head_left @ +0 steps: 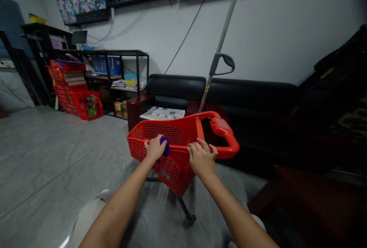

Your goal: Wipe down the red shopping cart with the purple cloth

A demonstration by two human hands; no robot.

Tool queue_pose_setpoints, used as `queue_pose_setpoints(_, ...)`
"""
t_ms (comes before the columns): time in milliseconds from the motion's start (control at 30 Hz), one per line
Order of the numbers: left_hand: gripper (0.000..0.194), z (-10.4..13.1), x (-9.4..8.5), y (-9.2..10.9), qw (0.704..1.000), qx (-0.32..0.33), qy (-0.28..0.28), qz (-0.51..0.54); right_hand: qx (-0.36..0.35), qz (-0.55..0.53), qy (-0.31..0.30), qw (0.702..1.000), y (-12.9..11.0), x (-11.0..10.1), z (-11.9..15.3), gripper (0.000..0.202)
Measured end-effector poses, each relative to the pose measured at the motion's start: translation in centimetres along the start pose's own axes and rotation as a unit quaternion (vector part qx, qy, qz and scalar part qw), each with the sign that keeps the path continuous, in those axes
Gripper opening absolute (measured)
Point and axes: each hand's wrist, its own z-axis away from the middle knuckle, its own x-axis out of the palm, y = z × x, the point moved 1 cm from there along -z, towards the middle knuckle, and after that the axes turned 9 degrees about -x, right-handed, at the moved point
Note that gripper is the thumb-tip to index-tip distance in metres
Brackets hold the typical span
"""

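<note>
Our left grip [155, 149] pinches a purple cloth [167, 150] on the cart [187, 175]'s near rim; our half-curled right grip [202, 157] holds that rim handle-side.

Well beyond my left hand I see a black shelf [123, 53], stacked red boxes [67, 91] and newspapers [163, 113].

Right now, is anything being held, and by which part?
The left hand holds a purple cloth or sponge by its left side against the near rim of the red cart. The right hand rests on that rim.
</note>
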Motion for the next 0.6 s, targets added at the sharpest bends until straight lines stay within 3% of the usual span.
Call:
queue_pose_setpoints(100, 0.027, 0.7, 0.4, 1.4, 1.000, -0.005, 0.004, -0.008, 0.002, -0.002, 0.003, 1.000, -0.4, 0.1, 0.0, 0.025)
queue_pose_setpoints(200, 0.028, 2.2, 1.6, 3.9, 0.999, 0.039, 0.016, 0.022, 0.003, 0.002, -0.003, 1.000, -0.7, 0.2, -0.1, 0.025)
queue_pose_setpoints(300, 0.029, 3.0, 2.1, 4.9, 0.996, 0.063, 0.025, 0.049, 0.000, 0.013, -0.014, 1.000, -0.9, 0.3, -0.2, 0.026)
queue_pose_setpoints(500, 0.029, 1.6, 1.2, 2.3, 0.997, 0.060, 0.022, 0.033, -0.043, 0.014, -0.026, 0.999, -1.3, -0.7, -0.4, 0.026)
queue_pose_setpoints(600, 0.028, 0.7, 0.8, 1.0, 0.998, 0.062, 0.015, 0.028, -0.018, 0.025, -0.013, 0.999, -0.6, -2.3, -0.4, 0.024)
